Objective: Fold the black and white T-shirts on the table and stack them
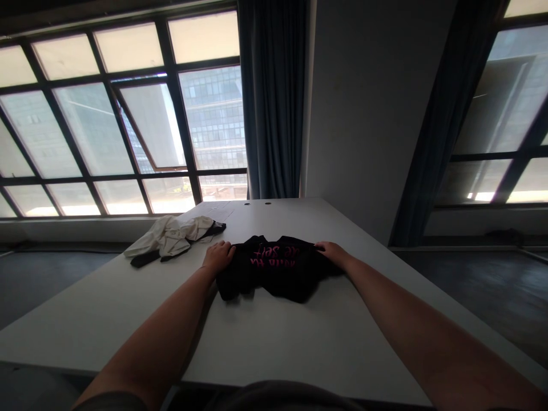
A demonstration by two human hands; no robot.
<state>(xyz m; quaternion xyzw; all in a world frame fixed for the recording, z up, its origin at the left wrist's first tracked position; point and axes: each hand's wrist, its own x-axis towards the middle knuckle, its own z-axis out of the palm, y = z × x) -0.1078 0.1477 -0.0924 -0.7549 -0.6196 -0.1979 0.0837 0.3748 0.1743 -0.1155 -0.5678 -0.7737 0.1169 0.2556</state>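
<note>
On the white table (pixel 299 342), I see the left hand (pixel 218 257) and right hand (pixel 331 254) bracketing a black printed garment (pixel 278 271), apparently to steady it, but cannot tell whether either grips.

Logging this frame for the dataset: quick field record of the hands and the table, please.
garment: black cloth garment with pink lettering, rumpled, flat on table
left hand: at garment's left edge, touching it
right hand: at garment's right edge, touching it
grip: cannot tell on either hand
nearby: crumpled white-and-black cloth, left of left hand, not touched
surface: white table
backdrop: large gridded window
</note>
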